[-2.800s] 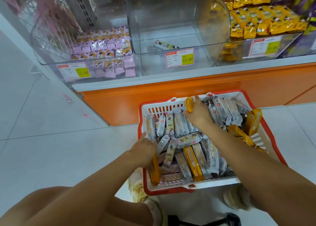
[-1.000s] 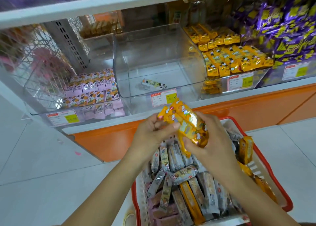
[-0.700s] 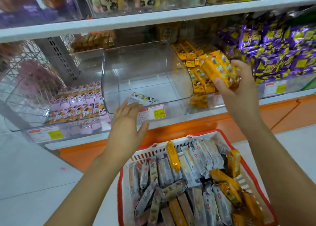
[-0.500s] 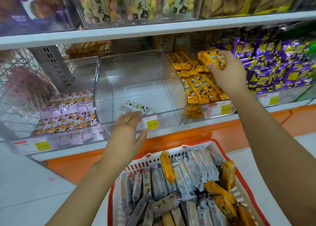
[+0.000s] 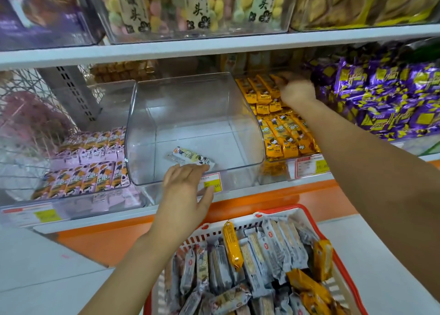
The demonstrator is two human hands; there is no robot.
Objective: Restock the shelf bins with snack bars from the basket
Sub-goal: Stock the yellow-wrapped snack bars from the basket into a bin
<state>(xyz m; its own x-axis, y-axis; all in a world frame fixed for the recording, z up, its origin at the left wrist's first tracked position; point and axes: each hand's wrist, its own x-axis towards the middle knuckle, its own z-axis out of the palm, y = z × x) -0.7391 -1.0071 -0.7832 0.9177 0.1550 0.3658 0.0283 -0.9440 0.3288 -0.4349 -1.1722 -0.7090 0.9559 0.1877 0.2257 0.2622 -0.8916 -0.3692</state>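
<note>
Reaching into the back of the bin of yellow snack bars point(image 5: 287, 133), the right hand point(image 5: 297, 93) is showing its knuckles, with its fingers curled away and blurred, so I cannot tell whether it is grasping a bar or has let go. The left hand point(image 5: 185, 191) is hovering lower and nearer the body, released, its fingers straight and spread, their tips at the front lip of the clear middle bin point(image 5: 190, 114) and partly covering the price tag point(image 5: 216, 183); whether they are touching the plastic cannot be told. Just beyond the left fingertips a single pale bar point(image 5: 190, 157) is lying flat on the bin floor. Left of the left hand, pink-wrapped bars point(image 5: 90, 169) are sitting in rows in another bin; right of the right hand, purple packs point(image 5: 385, 95) are lying heaped. Below both hands, between the forearms, the basket point(image 5: 209, 235) is holding many grey-wrapped bars point(image 5: 257, 255) and a few yellow ones.
</note>
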